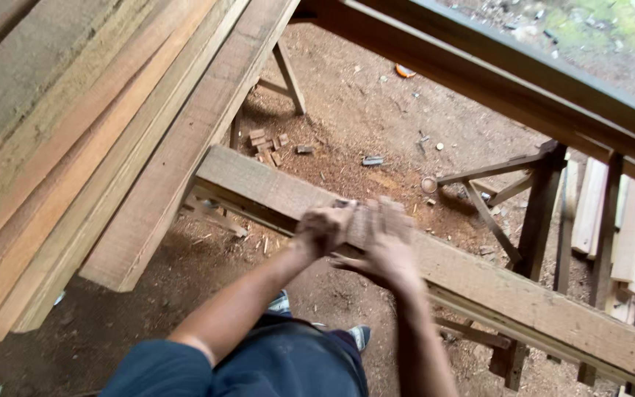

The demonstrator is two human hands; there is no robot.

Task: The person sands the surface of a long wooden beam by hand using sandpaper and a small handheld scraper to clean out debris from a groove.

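dark blue trousers sit closest under my view; both forearms reach forward to a long wooden beam running from upper left to lower right across sawhorses; my left hand curls its fingers onto a small blurred block on the beam; my right hand lies flat just beside it, fingers together; stacked planks lean at left; no labels visible.
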